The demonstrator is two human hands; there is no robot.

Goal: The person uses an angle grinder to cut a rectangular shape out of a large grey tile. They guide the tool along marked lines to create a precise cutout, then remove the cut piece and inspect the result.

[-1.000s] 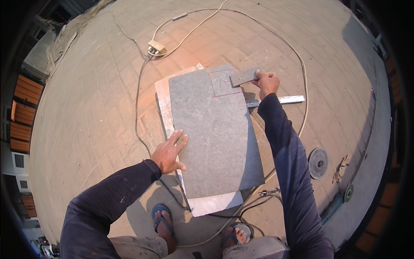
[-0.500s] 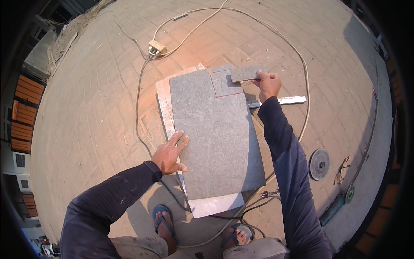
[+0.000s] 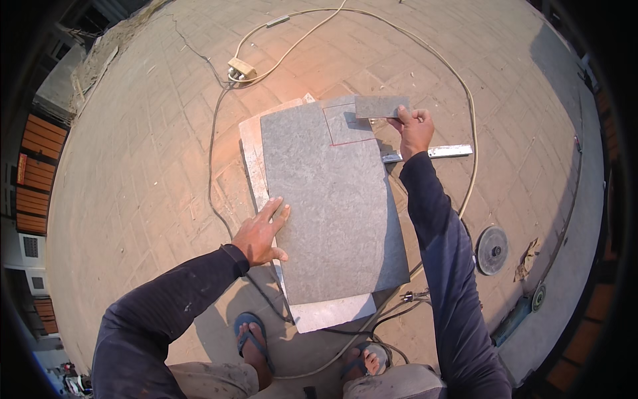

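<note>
A large grey tile (image 3: 332,206) lies over paler boards or tiles (image 3: 332,314) on the paving. Red lines mark a rectangle (image 3: 350,124) at its far right corner. My left hand (image 3: 261,234) rests on the tile's left edge, fingers spread and thumb apart. In my right hand (image 3: 415,130) a small rectangular grey tile piece (image 3: 379,106) is pinched by its right end. That piece hangs over the far right corner of the large tile and covers part of the marked rectangle; whether the two touch I cannot tell.
A silvery metal bar (image 3: 448,151) lies under my right wrist. A round grey disc (image 3: 492,251) and an angle grinder (image 3: 515,322) lie to the right. A cream cable (image 3: 468,93) loops around to a socket block (image 3: 241,70). A plug (image 3: 412,297) lies near my feet.
The small tile piece has tilted so that more of its upper face shows, and it has risen slightly in view with my right hand. My left hand stays in place.
</note>
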